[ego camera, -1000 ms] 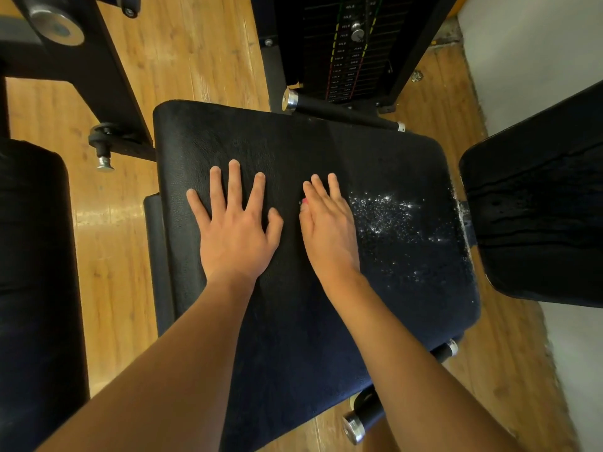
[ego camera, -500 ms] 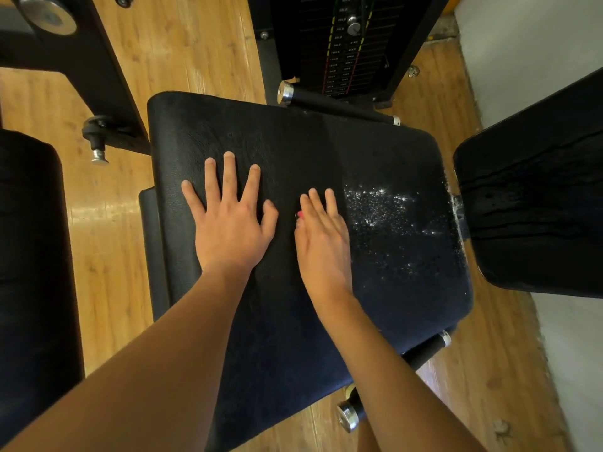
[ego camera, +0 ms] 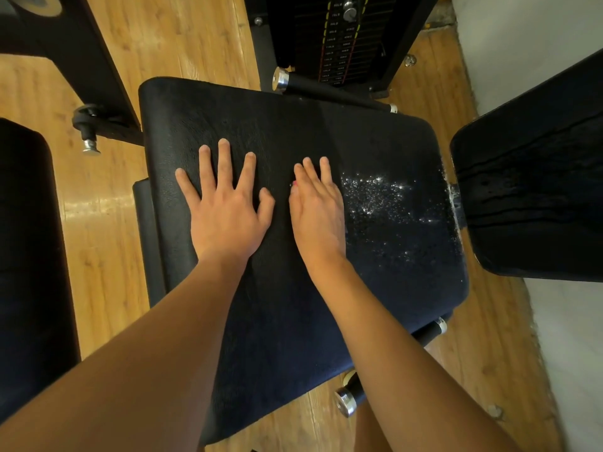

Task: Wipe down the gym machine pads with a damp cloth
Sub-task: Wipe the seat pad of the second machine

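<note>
A black padded seat [ego camera: 375, 288] of a gym machine fills the middle of the head view. Its right part glistens with wet droplets [ego camera: 378, 197]. My left hand [ego camera: 225, 210] lies flat on the pad's left half, fingers spread and straight. My right hand [ego camera: 318, 213] lies flat beside it, fingers together, just left of the wet patch. A tiny pink speck shows at my right thumb's tip. No cloth is in view.
A second black pad [ego camera: 535, 190] stands at the right, streaked with wet lines. Another dark pad [ego camera: 29, 256] runs along the left edge. The weight stack [ego camera: 339, 37] and black frame bars are at the top. Chrome-capped handles [ego camera: 346, 402] stick out over the wooden floor.
Both hands stay flat on the seat pad in the same place. The view has shifted slightly; nothing else has moved.
</note>
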Motion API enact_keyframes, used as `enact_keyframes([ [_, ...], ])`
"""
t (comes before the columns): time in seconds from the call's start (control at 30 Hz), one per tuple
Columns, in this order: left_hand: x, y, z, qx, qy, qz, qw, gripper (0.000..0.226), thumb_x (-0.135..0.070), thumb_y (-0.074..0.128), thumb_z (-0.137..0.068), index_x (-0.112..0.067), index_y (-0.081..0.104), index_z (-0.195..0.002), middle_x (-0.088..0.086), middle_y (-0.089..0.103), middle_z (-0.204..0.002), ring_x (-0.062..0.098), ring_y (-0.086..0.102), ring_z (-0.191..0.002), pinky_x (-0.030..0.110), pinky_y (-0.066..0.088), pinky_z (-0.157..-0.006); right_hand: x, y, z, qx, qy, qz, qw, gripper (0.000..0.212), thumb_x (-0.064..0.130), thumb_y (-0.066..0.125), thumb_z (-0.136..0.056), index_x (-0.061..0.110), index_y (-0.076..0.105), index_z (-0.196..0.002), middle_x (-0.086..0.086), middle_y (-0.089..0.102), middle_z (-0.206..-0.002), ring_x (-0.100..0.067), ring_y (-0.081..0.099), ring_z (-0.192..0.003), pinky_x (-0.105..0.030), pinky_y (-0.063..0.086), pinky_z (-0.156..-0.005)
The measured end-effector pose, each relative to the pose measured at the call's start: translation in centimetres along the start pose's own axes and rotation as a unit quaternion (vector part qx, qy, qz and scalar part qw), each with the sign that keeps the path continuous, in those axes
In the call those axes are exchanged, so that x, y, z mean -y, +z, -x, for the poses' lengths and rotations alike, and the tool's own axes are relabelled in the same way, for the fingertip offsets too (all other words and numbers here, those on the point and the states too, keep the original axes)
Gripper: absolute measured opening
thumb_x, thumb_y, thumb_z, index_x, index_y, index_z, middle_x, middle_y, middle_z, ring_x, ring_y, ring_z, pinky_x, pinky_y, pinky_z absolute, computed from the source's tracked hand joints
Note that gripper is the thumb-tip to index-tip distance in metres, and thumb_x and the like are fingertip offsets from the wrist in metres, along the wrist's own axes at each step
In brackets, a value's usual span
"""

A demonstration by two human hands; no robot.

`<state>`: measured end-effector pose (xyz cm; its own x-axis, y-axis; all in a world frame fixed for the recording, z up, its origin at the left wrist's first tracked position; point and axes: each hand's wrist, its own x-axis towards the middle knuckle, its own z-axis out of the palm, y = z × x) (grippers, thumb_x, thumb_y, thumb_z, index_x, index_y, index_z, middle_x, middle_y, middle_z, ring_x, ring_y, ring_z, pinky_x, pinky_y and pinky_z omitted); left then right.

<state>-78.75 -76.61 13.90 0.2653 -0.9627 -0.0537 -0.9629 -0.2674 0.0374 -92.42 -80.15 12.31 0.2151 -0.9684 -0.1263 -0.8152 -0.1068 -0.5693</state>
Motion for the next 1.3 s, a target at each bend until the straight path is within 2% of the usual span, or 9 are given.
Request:
enact_keyframes([
  [0.27, 0.1, -0.2, 0.0, 0.007, 0.000, -0.001, 1.000, 0.063, -0.052, 0.028, -0.103, -0.026, 0.028, -0.160, 0.012, 0.015, -0.170, 0.036, 0.005, -0.157, 0.067, 0.004, -0.122, -0.5, -0.1, 5.8, 0.010, -0.002, -0.022, 1.000, 0.043, 0.017, 0.046, -0.108, 0.008, 0.048, -0.150, -0.005, 0.041, -0.161, -0.021, 0.017, -0.157, -0.039, 0.023, -0.124],
  [0.37, 0.0, -0.1, 0.0, 0.008, 0.000, 0.000, 1.000, 0.062, -0.052, 0.028, -0.103, -0.026, 0.029, -0.160, 0.012, 0.014, -0.170, 0.036, 0.004, -0.157, 0.067, 0.004, -0.122, -0.5, -0.2, 5.2, 0.010, 0.005, -0.030, 0.999, 0.041, 0.017, 0.046, -0.108, 0.006, 0.051, -0.148, -0.008, 0.043, -0.159, -0.023, 0.020, -0.156, -0.041, 0.026, -0.123],
  [0.67, 0.0, -0.1, 0.0, 0.006, -0.002, -0.003, 1.000, 0.062, -0.053, 0.026, -0.104, -0.027, 0.028, -0.160, 0.011, 0.014, -0.170, 0.035, 0.004, -0.157, 0.066, 0.004, -0.123, -0.5, -1.3, -0.9, 0.026, -0.020, -0.012, 0.999, 0.043, 0.020, 0.041, -0.111, 0.006, 0.047, -0.151, -0.008, 0.039, -0.162, -0.024, 0.015, -0.157, -0.042, 0.022, -0.126],
  [0.87, 0.0, -0.2, 0.2, 0.008, -0.002, -0.003, 1.000, 0.062, -0.053, 0.026, -0.104, -0.027, 0.027, -0.160, 0.011, 0.014, -0.170, 0.036, 0.004, -0.157, 0.066, 0.004, -0.122, -1.4, -1.2, 2.8, 0.023, -0.015, -0.023, 0.999, 0.043, 0.018, 0.045, -0.109, 0.007, 0.047, -0.151, -0.006, 0.040, -0.161, -0.022, 0.015, -0.157, -0.040, 0.021, -0.126],
  [1.03, 0.0, -0.1, 0.0, 0.006, 0.000, -0.001, 1.000, 0.062, -0.053, 0.026, -0.104, -0.027, 0.028, -0.160, 0.012, 0.015, -0.170, 0.036, 0.005, -0.157, 0.067, 0.004, -0.122, -2.9, -1.3, 7.4, -0.005, -0.027, -0.039, 0.999, 0.041, 0.015, 0.050, -0.106, 0.004, 0.054, -0.145, -0.010, 0.048, -0.155, -0.024, 0.020, -0.154, -0.045, 0.027, -0.124],
  [1.17, 0.1, -0.1, 0.0, 0.002, -0.001, -0.002, 1.000, 0.063, -0.053, 0.025, -0.104, -0.026, 0.029, -0.160, 0.012, 0.015, -0.170, 0.036, 0.005, -0.157, 0.066, 0.003, -0.122, -2.5, -1.0, 6.7, -0.020, -0.023, -0.041, 0.999, 0.039, 0.011, 0.052, -0.105, 0.001, 0.056, -0.143, -0.012, 0.051, -0.153, -0.030, 0.027, -0.153, -0.047, 0.029, -0.123],
  [1.3, 0.1, -0.1, 0.0, 0.003, 0.000, 0.001, 1.000, 0.063, -0.053, 0.026, -0.103, -0.026, 0.029, -0.160, 0.012, 0.015, -0.170, 0.037, 0.005, -0.157, 0.067, 0.004, -0.122, -1.9, -1.0, 4.7, -0.005, -0.012, -0.033, 0.999, 0.041, 0.015, 0.048, -0.108, 0.004, 0.052, -0.147, -0.009, 0.045, -0.157, -0.027, 0.021, -0.156, -0.043, 0.023, -0.126],
])
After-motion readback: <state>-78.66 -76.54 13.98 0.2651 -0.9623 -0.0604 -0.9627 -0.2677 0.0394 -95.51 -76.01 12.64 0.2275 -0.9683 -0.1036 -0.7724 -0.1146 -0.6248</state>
